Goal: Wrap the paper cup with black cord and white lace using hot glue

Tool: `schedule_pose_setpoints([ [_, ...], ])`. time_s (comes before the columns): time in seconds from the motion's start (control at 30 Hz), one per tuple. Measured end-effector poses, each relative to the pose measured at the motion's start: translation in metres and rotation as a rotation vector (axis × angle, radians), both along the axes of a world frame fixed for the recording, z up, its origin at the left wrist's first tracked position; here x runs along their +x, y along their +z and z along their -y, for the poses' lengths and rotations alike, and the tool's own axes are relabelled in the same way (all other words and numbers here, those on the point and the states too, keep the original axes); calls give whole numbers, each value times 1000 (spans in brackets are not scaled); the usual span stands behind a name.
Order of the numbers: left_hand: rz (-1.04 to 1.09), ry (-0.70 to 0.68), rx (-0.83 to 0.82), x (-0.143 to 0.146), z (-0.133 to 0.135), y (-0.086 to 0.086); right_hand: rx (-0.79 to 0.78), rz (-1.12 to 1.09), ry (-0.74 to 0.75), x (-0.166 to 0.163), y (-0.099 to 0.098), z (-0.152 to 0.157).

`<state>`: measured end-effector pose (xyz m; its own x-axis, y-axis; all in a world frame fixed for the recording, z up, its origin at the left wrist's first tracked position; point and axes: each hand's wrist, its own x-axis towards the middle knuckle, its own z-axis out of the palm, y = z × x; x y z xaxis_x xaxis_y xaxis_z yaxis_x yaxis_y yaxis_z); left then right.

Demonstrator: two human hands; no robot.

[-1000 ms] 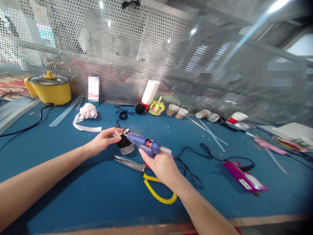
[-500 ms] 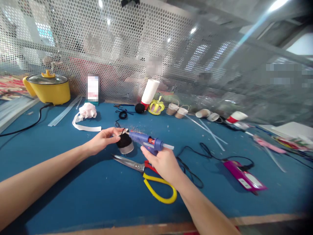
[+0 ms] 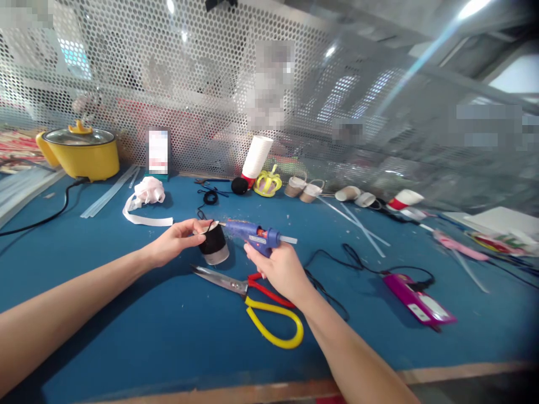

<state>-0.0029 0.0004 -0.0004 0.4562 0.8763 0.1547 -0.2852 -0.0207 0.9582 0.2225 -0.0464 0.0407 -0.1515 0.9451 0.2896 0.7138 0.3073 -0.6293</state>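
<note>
My left hand (image 3: 181,242) pinches the rim of a small paper cup (image 3: 214,245), whose upper part is wrapped in black cord and whose lower band is pale. A strand of black cord (image 3: 201,212) runs from the cup to a small coil behind it. In my right hand (image 3: 283,269) is a blue hot glue gun (image 3: 252,233) with a clear glue stick jutting from its back. The gun's nozzle is at the cup's upper rim; whether it touches, I cannot tell. Scissors (image 3: 242,289) with one red and one yellow handle lie just below the cup, blades pointing left.
A yellow electric pot (image 3: 86,154) stands at the back left, near a crumpled white ribbon (image 3: 149,192). Paper cups (image 3: 257,157), a yellow crown-like piece (image 3: 268,183) and small baskets (image 3: 310,192) line the perforated screen. A purple power strip (image 3: 416,300) lies right.
The glue gun and my right hand have shifted slightly, the nozzle now nearer the cup's right rim. More of the scissors' red handle shows. My left hand still holds the cup.
</note>
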Motion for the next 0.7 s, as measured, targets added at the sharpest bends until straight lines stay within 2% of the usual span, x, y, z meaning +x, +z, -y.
schedule_pose_setpoints([
  [0.33, -8, -6, 25, 0, 1, 1, 28, 20, 55, -6, 6, 12],
  [0.57, -36, 0, 32, 0, 0, -1, 102, 68, 90, -9, 6, 16],
  [0.7, -43, -6, 29, -1, 0, -1, 73, 39, 89, -7, 5, 14],
])
